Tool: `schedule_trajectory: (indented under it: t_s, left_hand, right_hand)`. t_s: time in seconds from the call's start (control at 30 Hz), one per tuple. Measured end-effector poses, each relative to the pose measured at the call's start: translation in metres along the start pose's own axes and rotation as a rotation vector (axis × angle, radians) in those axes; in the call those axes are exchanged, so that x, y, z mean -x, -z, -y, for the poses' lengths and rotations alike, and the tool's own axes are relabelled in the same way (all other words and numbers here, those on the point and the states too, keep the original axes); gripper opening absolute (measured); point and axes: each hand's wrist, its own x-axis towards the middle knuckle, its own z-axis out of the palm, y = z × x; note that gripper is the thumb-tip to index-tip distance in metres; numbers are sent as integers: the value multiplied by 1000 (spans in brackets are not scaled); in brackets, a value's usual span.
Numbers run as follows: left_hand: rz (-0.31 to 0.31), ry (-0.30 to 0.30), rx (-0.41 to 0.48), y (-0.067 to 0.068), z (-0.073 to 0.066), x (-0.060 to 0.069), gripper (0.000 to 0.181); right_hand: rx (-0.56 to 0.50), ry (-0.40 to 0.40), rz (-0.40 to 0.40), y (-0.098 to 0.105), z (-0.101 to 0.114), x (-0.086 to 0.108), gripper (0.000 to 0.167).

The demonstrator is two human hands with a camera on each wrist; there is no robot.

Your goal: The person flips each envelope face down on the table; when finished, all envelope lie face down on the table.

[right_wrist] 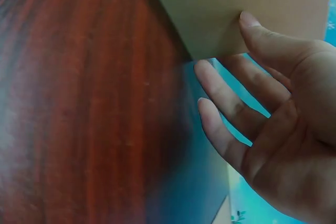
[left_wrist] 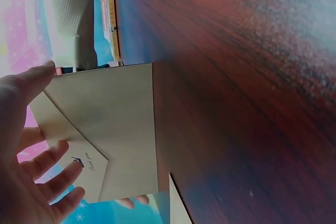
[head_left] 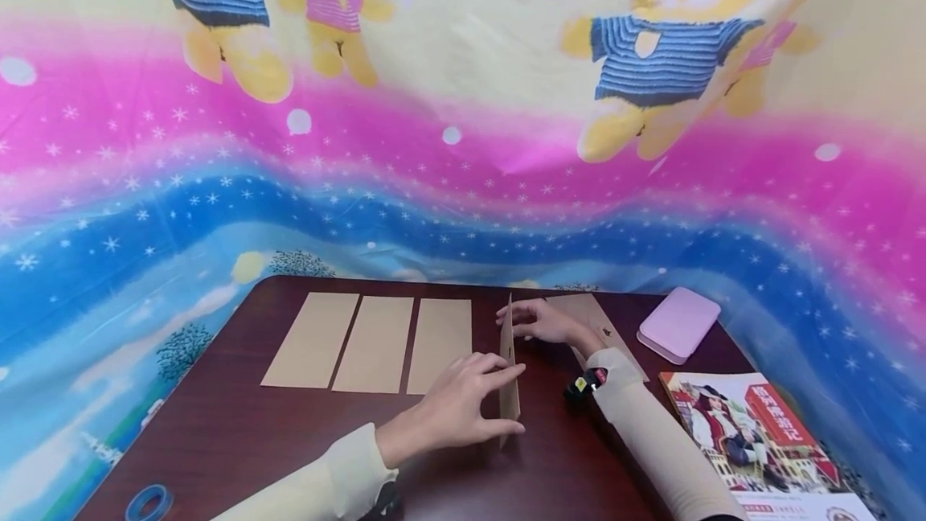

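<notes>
Envelope on edge between hands

Brown envelope upright, long edge down, over counter. Left hand: digits spread wide at its near end, flap side. Right hand: pinching far end, thumb on plain face.

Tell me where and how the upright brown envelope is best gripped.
Probably pinch the envelope across its thickness at opposite ends: left hand from the left at the near end, right hand from the right at the far end. It's thin and held on edge, leaving both faces reachable.
</notes>
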Motion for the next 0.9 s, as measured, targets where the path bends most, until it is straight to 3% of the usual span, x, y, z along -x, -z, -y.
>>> schedule_trajectory:
  t_s: [0.3, 0.53, 0.8, 0.9]
  left_hand:
    - [17, 26, 23, 1, 2, 1, 75]
    - [-14, 28, 26, 0, 5, 6, 73]
    - [-118, -6, 37, -1, 13, 9, 74]
    - [-134, -1, 18, -1, 18, 9, 73]
  right_hand:
    - [78, -1, -13, -10, -2, -5, 33]
    - [115, -10, -40, -10, -1, -4, 28]
    - [-28, -63, -108, 11, 2, 8, 35]
    - [-26, -70, -137, 21, 4, 11, 32]
